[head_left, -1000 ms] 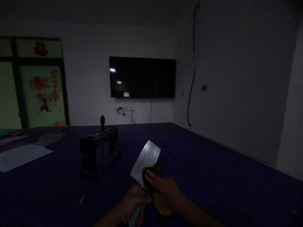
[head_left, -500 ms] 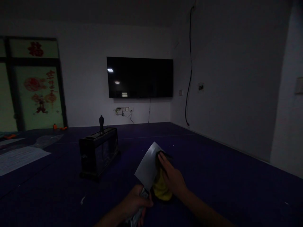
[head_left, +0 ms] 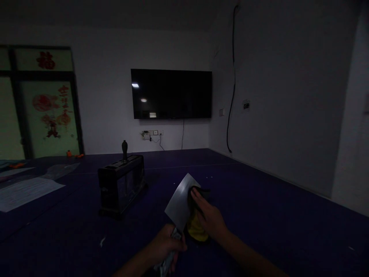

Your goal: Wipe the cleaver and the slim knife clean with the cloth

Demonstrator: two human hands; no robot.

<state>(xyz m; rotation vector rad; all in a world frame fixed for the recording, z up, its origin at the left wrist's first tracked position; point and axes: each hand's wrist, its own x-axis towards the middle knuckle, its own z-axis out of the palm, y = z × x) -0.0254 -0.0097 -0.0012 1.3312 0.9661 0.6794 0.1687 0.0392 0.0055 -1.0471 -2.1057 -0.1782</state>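
My left hand [head_left: 167,246] is closed round the handle of a cleaver [head_left: 180,202], whose broad shiny blade tilts up and away from me. My right hand [head_left: 208,216] presses a dark and yellow cloth [head_left: 197,229] against the right side of the blade, fingers curled over the cloth near the blade's upper edge. Both hands hover low over the dark blue surface [head_left: 259,215] in dim light.
A dark knife block [head_left: 121,184] with one black handle [head_left: 124,149] sticking up stands to the left ahead. White sheets [head_left: 25,190] lie at far left. A black TV [head_left: 171,94] hangs on the far wall, sockets and cables below it.
My right hand with the cloth slid up the blade from near the handle to its upper part, then held there. The cleaver tilted slightly. The view shifted a little.
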